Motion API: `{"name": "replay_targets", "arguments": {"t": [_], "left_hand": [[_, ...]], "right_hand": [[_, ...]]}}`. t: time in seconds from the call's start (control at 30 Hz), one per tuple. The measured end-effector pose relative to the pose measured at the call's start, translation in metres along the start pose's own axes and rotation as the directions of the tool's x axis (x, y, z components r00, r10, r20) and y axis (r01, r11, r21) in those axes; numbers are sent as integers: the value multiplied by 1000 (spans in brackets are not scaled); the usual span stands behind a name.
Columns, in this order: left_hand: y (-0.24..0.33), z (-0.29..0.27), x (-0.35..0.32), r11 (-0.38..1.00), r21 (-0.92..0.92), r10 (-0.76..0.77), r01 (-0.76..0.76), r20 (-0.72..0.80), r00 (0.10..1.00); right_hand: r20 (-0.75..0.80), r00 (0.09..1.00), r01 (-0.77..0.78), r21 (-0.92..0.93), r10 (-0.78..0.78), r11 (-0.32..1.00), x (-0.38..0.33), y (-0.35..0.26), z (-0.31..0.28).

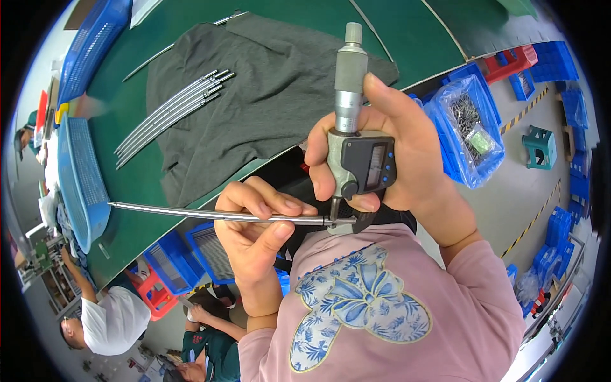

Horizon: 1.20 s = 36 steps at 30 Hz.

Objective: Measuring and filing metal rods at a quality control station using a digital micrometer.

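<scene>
My right hand (pixel 407 137) is closed round a digital micrometer (pixel 344 153), its thimble pointing up and its small display facing me. Between the fingers and thumb of my left hand (pixel 254 239) lies a long thin metal rod (pixel 191 213), held roughly level. The rod's right end sits in the jaw of the micrometer; whether both measuring faces touch it I cannot tell. Beyond my hands, several similar metal rods (pixel 167 118) lie side by side on a dark grey cloth (pixel 267 83).
The cloth covers part of a green table (pixel 420 38). Blue perforated baskets (pixel 83 178) stand along its left side. To the right, a blue bin (pixel 455 159) lined with plastic holds small metal parts. A green stool (pixel 540 148) is on the floor. Two people (pixel 118 321) work at lower left.
</scene>
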State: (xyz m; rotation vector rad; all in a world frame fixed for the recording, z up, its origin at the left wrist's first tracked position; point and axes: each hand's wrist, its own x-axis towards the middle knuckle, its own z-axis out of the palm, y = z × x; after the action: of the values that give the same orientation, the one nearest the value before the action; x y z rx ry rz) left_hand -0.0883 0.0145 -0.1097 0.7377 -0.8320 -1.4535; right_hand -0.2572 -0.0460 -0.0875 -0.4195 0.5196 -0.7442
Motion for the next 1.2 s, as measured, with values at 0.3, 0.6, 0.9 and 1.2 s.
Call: {"name": "replay_targets", "arguments": {"t": [0.3,0.6,0.9,1.2], "left_hand": [[-5,-1,-2,1000,22,5,-4,-10,1000],[6,-7,6,1000,2,0,0,10,1000],[140,-57,144,953,290,-73,85,-51,996],[211,-185,356,700,647,342,302,-675,653]], "right_hand": [[-16,1000,-16,7,16,1000,-1,2,-5],[-18,999,-39,34,40,999,7,-2,-3],[-272,951,171,65,-148,983,0,-22,-31],[-322,874,352,-95,-364,931,7,-37,-48]]}}
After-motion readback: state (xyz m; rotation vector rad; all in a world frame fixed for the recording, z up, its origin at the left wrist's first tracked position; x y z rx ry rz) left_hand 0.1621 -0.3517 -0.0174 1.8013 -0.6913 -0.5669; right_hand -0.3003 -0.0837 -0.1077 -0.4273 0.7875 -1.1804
